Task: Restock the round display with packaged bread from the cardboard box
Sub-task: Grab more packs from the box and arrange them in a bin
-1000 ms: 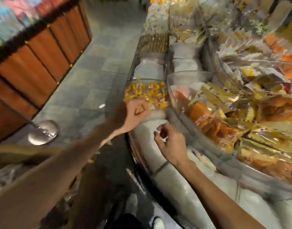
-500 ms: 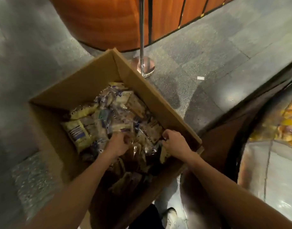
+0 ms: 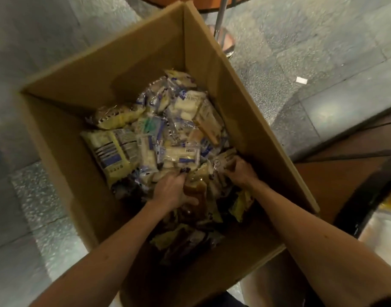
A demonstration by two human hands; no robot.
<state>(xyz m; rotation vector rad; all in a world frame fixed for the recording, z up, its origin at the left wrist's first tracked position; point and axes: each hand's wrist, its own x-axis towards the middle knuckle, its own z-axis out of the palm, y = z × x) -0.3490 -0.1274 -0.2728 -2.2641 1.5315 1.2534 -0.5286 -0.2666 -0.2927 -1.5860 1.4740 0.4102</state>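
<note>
Bread packs (image 3: 168,138) fill the open cardboard box (image 3: 64,138): clear wrappers, pale loaves, blue-white labels. Your left hand (image 3: 171,191) grips a brown pack (image 3: 195,191); your right hand (image 3: 240,171) grips a clear pack (image 3: 222,161) by the right wall.

No legible text — print on the bread packets (image 3: 111,151) too blurred
</note>
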